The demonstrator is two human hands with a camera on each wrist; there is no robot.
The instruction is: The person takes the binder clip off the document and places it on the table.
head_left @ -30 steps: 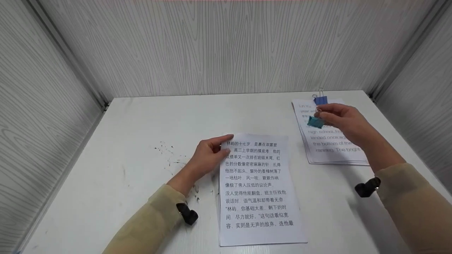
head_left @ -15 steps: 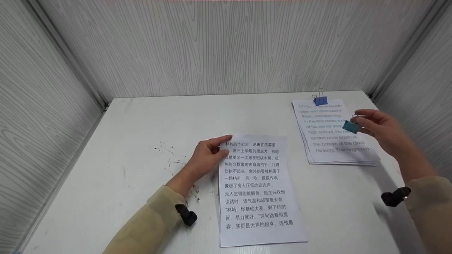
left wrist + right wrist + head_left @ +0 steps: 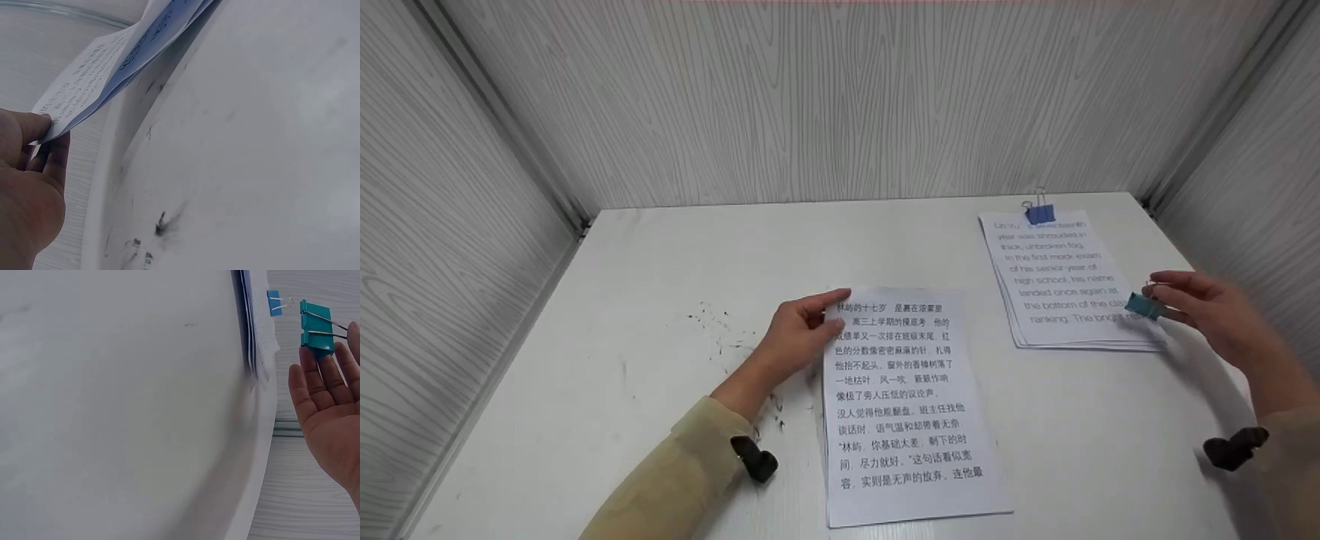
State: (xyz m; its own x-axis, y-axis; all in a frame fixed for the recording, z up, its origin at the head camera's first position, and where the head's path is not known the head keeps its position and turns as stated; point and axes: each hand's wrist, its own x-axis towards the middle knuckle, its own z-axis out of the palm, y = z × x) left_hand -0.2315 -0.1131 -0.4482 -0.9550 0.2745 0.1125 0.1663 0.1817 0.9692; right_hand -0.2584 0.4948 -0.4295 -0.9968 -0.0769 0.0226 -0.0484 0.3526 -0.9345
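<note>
My left hand pinches the upper left corner of a stack of printed sheets, thumb on top and fingers beneath. In the left wrist view the sheets rise toward that corner, lifted off the table there. A teal binder clip hangs from my right hand, which pinches it by its wire handles. Seen from the right wrist, the teal clip has its wire handles between thumb and fingers. This hand is just right of a second stack, and the clip overlaps its lower right corner in the head view.
A blue binder clip grips the top edge of the second stack at the back right. Dark specks mark the white table left of the sheets. Grey wood-grain panels enclose the back and sides.
My right hand has moved right and toward me with the teal binder clip, uncovering the second stack's text. My left hand keeps its pinch; the sheets under it have shifted slightly left.
</note>
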